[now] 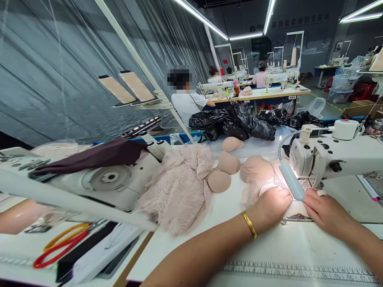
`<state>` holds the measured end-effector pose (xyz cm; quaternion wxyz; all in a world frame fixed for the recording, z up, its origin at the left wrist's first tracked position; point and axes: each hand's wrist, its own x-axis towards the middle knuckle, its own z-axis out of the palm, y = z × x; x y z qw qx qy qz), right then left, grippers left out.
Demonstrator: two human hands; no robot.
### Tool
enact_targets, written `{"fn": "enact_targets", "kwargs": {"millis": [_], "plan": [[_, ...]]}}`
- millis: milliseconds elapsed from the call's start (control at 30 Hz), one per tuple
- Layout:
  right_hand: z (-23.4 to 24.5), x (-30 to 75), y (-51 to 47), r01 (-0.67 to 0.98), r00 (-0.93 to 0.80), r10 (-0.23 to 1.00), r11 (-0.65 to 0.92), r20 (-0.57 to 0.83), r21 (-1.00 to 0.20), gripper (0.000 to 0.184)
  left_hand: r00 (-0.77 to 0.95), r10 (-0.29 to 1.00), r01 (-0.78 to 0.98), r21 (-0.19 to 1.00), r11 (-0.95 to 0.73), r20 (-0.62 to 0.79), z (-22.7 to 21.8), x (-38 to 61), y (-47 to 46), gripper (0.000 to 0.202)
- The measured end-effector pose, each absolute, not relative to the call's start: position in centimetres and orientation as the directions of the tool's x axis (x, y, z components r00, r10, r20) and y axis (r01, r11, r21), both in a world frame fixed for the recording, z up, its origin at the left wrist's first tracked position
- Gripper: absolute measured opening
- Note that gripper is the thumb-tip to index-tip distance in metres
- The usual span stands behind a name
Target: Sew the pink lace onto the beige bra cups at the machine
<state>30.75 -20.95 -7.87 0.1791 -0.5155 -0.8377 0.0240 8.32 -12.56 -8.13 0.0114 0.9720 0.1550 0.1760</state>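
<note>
My left hand (271,207), with a gold bangle on the wrist, is closed over pale pink lace fabric (254,193) just left of the sewing machine's needle. Its fingers press the piece down under the bright lamp (291,185). My right hand (324,211) lies on the table right of the needle, fingers curled on the same fabric, with a taped fingertip near the presser foot. The white sewing machine (335,153) stands above both hands. Beige foam cups (229,163) lie just beyond the left hand.
A heap of pink lace (179,187) lies to the left, beside another sewing machine (104,179) under dark cloth. Red and yellow scissors (60,245) lie at the lower left. Black plastic bags (239,121) sit behind the table. Other people sew at far tables. A ruler strip (284,273) runs along the near edge.
</note>
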Motion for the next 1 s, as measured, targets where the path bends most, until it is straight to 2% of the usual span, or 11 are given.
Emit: {"fn": "enact_targets", "kwargs": {"millis": [200, 433, 600, 700, 767, 833, 867, 933, 967, 1000], "plan": [[-8.2, 31.0, -21.0, 0.850, -0.394, 0.876, 0.463, 0.280, -0.251, 0.027, 0.876, 0.333, 0.327, 0.081, -0.942, 0.349, -8.8, 9.1, -12.4, 0.017], [-9.2, 31.5, -21.0, 0.864, -0.376, 0.874, 0.451, 0.307, -0.226, 0.031, 0.865, 0.460, 0.475, -0.030, -0.880, 0.202, -8.2, 10.2, -12.0, 0.007], [-11.9, 33.1, -20.5, 0.816, -0.440, 0.766, 0.559, 0.468, -0.146, 0.030, 0.863, 0.488, 0.499, -0.065, -0.864, 0.134, -7.3, 11.4, -13.1, 0.012], [-13.5, 32.6, -19.9, 0.763, -0.516, 0.681, 0.641, 0.519, -0.084, 0.039, 0.861, 0.502, 0.506, -0.053, -0.861, 0.074, -5.7, 9.5, -15.3, 0.013], [-14.0, 31.2, -20.0, 0.740, -0.562, 0.648, 0.672, 0.515, -0.038, 0.046, 0.878, 0.477, 0.475, 0.056, -0.878, 0.038, -4.3, 6.6, -17.8, 0.012], [-14.1, 29.2, -20.9, 0.683, -0.629, 0.590, 0.730, 0.506, -0.003, 0.044, 0.918, 0.396, 0.377, 0.343, -0.860, -0.017, -3.0, 2.6, -20.7, 0.010], [-14.1, 28.1, -21.7, 0.626, -0.672, 0.547, 0.780, 0.500, -0.011, 0.041, 0.919, 0.393, 0.357, 0.524, -0.773, -0.046, -2.4, 0.3, -22.1, 0.010], [-13.9, 25.8, -24.0, 0.482, -0.742, 0.483, 0.866, 0.464, -0.132, 0.030, 0.916, 0.375, 0.317, 0.828, -0.462, -0.141, -1.9, -4.2, -24.3, 0.020], [-13.8, 24.8, -25.3, 0.420, -0.757, 0.482, 0.876, 0.442, -0.237, 0.023, 0.913, 0.361, 0.299, 0.916, -0.267, -0.193, -1.9, -6.3, -25.1, 0.022], [-13.7, 23.7, -26.8, 0.411, -0.748, 0.532, 0.841, 0.397, -0.352, 0.015, 0.915, 0.324, 0.282, 0.955, -0.090, -0.240, -1.9, -8.1, -25.5, 0.028]]}}
